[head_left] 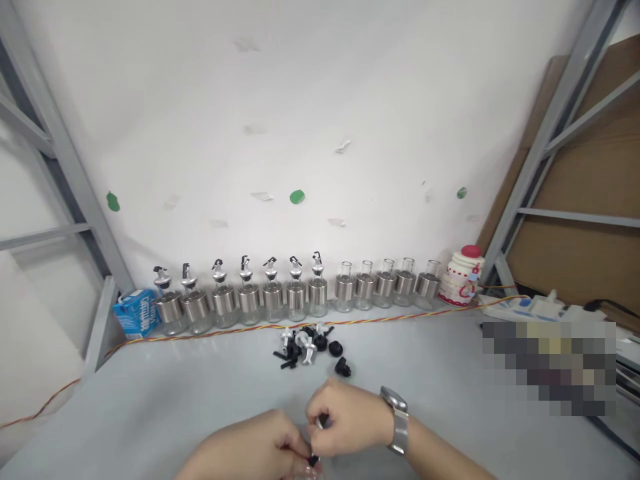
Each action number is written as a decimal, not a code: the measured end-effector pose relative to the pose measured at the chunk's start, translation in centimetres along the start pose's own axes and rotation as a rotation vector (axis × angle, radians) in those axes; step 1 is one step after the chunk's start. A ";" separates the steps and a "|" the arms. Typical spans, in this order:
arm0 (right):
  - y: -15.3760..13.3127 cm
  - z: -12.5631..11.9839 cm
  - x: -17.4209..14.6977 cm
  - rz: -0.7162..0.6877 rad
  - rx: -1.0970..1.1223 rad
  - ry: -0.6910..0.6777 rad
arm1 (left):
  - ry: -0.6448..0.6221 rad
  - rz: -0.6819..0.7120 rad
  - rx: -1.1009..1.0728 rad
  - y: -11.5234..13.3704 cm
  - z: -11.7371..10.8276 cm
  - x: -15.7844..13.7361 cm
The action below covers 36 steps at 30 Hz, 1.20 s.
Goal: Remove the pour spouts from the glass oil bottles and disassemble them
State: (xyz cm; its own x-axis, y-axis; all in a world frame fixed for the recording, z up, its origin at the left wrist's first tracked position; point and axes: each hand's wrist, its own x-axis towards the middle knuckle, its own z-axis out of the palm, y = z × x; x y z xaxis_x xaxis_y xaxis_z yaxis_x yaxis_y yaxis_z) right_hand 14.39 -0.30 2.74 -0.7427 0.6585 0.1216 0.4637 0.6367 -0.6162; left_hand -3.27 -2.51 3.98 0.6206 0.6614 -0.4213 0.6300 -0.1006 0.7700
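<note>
At the near edge of the grey table [150, 400], slightly left of the right-hand sleeve of parts, both bare hands meet over one small job. The right hand [347, 417] pinches a black-and-silver pourer [323, 422] between thumb and curled fingers, its black lower end [313, 460] pointing down and nearer. The left hand [260, 443] comes in from the left, its fingers closed in at a clear glass neck [306, 474] just below that end (the near border cuts the glass off, and I cannot tell how far the pourer sits in it). A watch [395, 400] with a metal band circles the right wrist.

Farther off, mid-table, lies a loose heap of silver and black pourer parts [308, 352]; a round black cap [336, 348] and a black piece [343, 367] lie to its right, the latter nearer the right hand.

Along the far wall [300, 87] stand glass bottles with metal bands: seven capped bottles [274, 297] on the left carry pourers, five open bottles [385, 285] stand on the right. A blue carton [136, 315] ends the row at left, a white jar [463, 277] with a red lid at right.
</note>
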 end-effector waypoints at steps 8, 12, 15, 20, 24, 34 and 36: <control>0.2 -0.4 -0.1 -0.025 -0.015 0.048 | 0.087 0.048 0.093 1.7 0.1 -0.7; 0.5 -2.0 -0.4 -0.024 0.335 -0.089 | 0.088 0.048 -0.075 1.1 0.4 -0.5; 0.6 -2.5 -0.4 -0.047 0.439 -0.086 | 0.055 0.024 -0.177 0.8 0.4 -0.2; 0.8 -2.3 -0.3 -0.095 0.428 -0.003 | 0.036 0.014 -0.285 0.7 0.3 0.1; 1.0 -3.6 -0.8 -0.120 0.517 0.128 | 0.078 -0.040 -0.177 -0.1 1.1 1.0; 1.5 -4.3 0.2 0.197 1.018 0.650 | 1.237 0.095 0.957 -0.7 0.8 2.7; 1.5 -3.9 0.6 0.265 1.050 0.640 | 1.262 0.102 1.109 -0.7 0.7 2.6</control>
State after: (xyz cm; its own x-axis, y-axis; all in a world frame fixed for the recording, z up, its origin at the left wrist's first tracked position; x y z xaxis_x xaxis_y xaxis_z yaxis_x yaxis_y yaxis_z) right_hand 16.52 2.59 4.94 -0.1823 0.9805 0.0733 -0.2635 0.0232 -0.9644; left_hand -1.82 -1.27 2.01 0.2870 0.7048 0.6487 0.9561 -0.2523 -0.1490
